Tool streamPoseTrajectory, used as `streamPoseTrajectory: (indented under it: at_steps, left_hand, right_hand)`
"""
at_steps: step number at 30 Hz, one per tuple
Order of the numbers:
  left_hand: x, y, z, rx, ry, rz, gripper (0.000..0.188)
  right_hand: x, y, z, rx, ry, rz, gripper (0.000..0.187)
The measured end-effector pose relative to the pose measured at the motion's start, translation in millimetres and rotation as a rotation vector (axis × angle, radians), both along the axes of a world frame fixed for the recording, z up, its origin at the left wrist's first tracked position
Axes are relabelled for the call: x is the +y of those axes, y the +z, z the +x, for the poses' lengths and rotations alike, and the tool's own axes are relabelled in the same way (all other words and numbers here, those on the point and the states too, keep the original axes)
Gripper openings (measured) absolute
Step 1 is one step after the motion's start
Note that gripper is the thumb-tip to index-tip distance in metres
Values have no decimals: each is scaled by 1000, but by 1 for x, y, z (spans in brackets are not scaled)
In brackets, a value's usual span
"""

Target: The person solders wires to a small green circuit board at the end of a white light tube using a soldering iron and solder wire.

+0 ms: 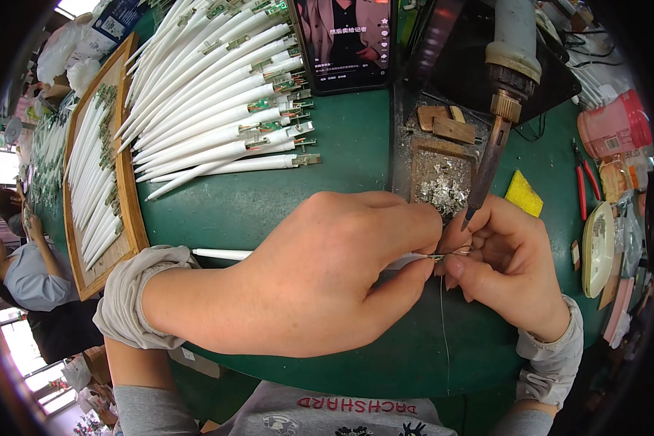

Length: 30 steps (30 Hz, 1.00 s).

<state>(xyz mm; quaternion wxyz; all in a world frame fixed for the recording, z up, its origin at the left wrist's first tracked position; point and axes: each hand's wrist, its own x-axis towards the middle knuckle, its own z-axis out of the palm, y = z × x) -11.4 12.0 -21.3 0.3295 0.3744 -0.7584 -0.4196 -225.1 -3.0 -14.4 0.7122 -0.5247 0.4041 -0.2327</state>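
Note:
My left hand [320, 276] is closed in a pinch around a white tapered tube [221, 254], whose pointed end sticks out to the left behind my wrist. Fine wires [443, 256] come from the tube's other end. My right hand [512, 265] pinches these wires between thumb and forefinger, and one thin strand hangs down toward the table edge. Just above the right fingers is the dark tip of a soldering iron [490, 160], held pointing downward. Whether the tip touches anything is hard to see. My left fingers hide most of the tube.
Many similar tubes with small circuit boards [225, 109] lie at upper left, beside a wooden tray [134, 211] holding more. A phone [347, 43] stands behind. Solder scraps fill a tray [425, 149]. A yellow sponge [523, 194], red-handled pliers [583, 182] and a dish [598, 251] sit right.

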Motion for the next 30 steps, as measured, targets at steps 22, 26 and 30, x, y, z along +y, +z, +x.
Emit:
streamPoseTrajectory:
  at_steps: [22, 26, 30]
  left_hand:
    - [1, -1, -1, 12, -2, -112, 13]
    - [1, -2, -2, -3, 10, -146, 15]
    - [2, -3, -2, -4, 16, -150, 16]
  right_hand:
    - [-6, -3, -4, -94, 25, 100, 15]
    - [-6, -4, -4, -64, 27, 106, 15]
    - [-5, -6, -2, -84, 6, 102, 15]
